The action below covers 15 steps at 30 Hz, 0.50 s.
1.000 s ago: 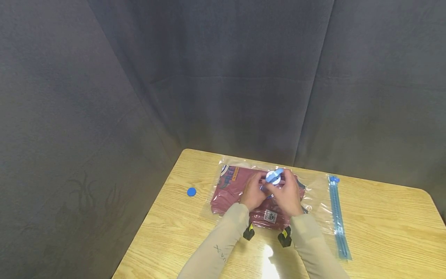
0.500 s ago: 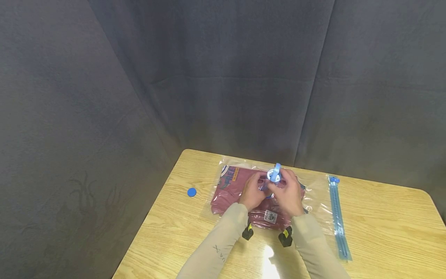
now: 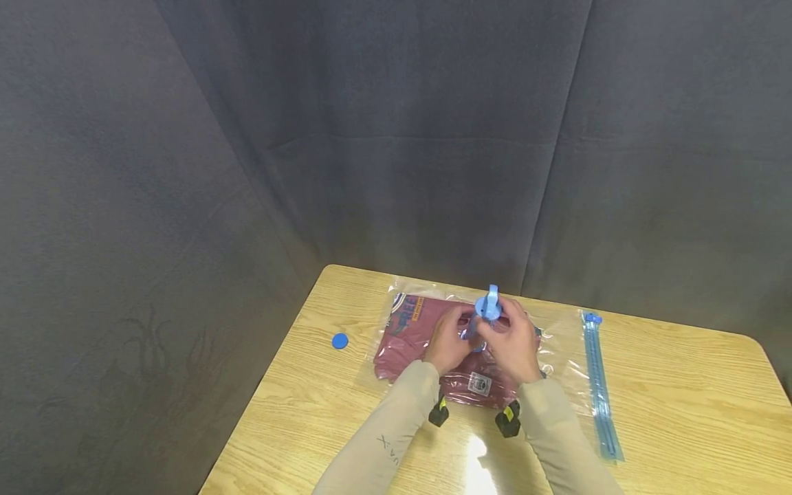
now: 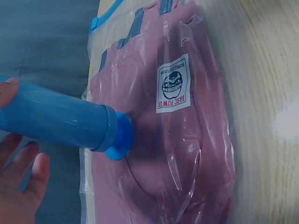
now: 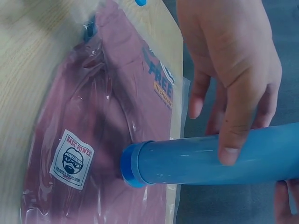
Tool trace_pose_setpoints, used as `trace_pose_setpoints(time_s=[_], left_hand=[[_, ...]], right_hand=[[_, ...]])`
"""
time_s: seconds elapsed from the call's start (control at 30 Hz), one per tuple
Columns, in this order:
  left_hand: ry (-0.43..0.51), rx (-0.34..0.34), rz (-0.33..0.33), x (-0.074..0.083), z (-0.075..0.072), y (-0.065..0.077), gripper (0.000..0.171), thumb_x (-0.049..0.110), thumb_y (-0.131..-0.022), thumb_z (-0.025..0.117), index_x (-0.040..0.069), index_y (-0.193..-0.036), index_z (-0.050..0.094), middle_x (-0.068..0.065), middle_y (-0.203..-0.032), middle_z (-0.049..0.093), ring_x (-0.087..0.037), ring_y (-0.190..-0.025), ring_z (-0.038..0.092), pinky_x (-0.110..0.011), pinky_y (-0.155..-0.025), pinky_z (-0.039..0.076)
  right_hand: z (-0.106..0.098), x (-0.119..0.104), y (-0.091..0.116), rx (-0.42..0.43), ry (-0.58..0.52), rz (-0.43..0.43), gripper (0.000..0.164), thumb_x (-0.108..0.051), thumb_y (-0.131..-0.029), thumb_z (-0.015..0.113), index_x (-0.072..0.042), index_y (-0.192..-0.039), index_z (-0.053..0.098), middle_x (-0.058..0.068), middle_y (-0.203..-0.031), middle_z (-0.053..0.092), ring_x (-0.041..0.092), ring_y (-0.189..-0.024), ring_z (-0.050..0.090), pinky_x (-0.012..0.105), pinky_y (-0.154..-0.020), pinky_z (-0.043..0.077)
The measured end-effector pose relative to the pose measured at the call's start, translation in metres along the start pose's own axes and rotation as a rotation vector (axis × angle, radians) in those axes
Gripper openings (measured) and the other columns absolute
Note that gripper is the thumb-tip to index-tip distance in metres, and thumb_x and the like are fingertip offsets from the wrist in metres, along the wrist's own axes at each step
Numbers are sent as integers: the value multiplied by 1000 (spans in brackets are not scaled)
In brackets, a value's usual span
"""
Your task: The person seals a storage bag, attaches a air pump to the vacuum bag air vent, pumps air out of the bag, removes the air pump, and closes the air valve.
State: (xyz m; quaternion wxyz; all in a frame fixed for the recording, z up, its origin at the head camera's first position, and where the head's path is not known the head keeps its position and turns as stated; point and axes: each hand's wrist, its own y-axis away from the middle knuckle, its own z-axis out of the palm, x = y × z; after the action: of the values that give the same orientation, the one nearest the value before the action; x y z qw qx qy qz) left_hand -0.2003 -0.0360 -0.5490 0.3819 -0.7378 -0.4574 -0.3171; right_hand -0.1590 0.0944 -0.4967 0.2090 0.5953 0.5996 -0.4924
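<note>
A blue hand pump (image 3: 487, 309) with a handle (image 3: 492, 298) on top stands roughly upright on a clear zip storage bag (image 3: 559, 337). Its flared blue foot (image 5: 131, 165) meets the bag's surface. Inside the bag lies a folded maroon garment (image 3: 402, 350) with a white printed label (image 4: 173, 84). My left hand (image 3: 448, 342) holds the pump barrel (image 4: 60, 116) from the left, thumb along its side. My right hand (image 3: 513, 344) grips it from the right, close below the handle. Parts of the far fingers are hidden behind the barrel.
A small flat blue disc (image 3: 339, 341) lies on the wooden table (image 3: 297, 405), left of the bag. The bag's blue zip strip (image 3: 599, 385) with a slider (image 3: 592, 318) runs along its right side. Dark curtains (image 3: 396, 137) hang behind and to the left.
The pump's handle has turned from slanting across the top to pointing away from me, and it sits slightly farther back. Both hands stay in nearly the same place; the bag lies still.
</note>
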Motion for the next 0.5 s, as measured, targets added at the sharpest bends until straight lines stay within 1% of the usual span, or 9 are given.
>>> trace_pose_setpoints(time_s=[0.1,0.17,0.2,0.27,0.3,0.33,0.4,0.43,0.5], left_hand=[[17,-49,-30,0,-1,2,52,14,-79,78,9,-126,55,-9,-125,61,-30,-117,60,-37,-102,49],[32,-119,-78,1,-2,4,54,20,-80,78,11,-127,54,-8,-126,62,-27,-117,60,-37,-101,50],[56,-164,-100,1,-2,6,55,21,-80,77,11,-128,53,-8,-126,62,-26,-116,61,-35,-99,51],[99,-250,-139,1,-2,9,55,22,-80,77,11,-128,53,-9,-122,64,-22,-111,64,-30,-93,53],[113,-285,-153,0,-2,10,55,22,-80,78,10,-127,53,-8,-119,66,-18,-105,66,-27,-89,54],[107,-315,-169,-1,-1,12,53,24,-79,78,12,-125,54,-6,-114,68,-14,-99,66,-23,-84,54],[131,-364,-182,-3,2,15,48,24,-78,79,12,-119,57,-4,-104,70,-9,-87,67,-19,-76,54],[134,-383,-194,-5,3,17,45,25,-78,79,12,-116,58,-2,-99,71,-5,-82,66,-18,-73,54],[155,-420,-208,-7,7,20,41,26,-78,79,11,-111,59,1,-91,70,-3,-76,64,-18,-70,54]], right_hand=[[0,0,0,21,-29,20,53,-14,-82,72,-4,-131,56,16,-117,64,33,-105,65,47,-94,51],[-1,0,0,28,-58,44,55,-14,-84,70,-5,-135,52,19,-117,64,33,-104,65,45,-91,54],[-1,1,0,31,-62,61,55,-14,-86,69,-5,-137,50,20,-118,65,32,-103,66,39,-89,56],[-3,2,0,29,-81,89,55,-14,-88,66,-6,-139,48,22,-119,64,32,-104,65,39,-89,55],[-3,3,0,28,-83,100,54,-15,-89,66,-6,-139,48,22,-119,64,32,-105,64,39,-90,55],[-4,4,1,20,-84,117,54,-17,-91,64,-6,-140,46,23,-121,63,33,-106,63,40,-91,54],[-5,9,2,-1,-85,158,55,-22,-93,63,-5,-141,44,23,-125,61,34,-111,61,42,-95,52],[-5,12,2,-14,-89,178,56,-24,-94,62,-3,-142,42,25,-127,59,36,-114,59,48,-98,49],[-6,17,4,-45,-65,229,61,-29,-94,61,-1,-143,37,26,-131,56,37,-118,57,48,-100,48]])
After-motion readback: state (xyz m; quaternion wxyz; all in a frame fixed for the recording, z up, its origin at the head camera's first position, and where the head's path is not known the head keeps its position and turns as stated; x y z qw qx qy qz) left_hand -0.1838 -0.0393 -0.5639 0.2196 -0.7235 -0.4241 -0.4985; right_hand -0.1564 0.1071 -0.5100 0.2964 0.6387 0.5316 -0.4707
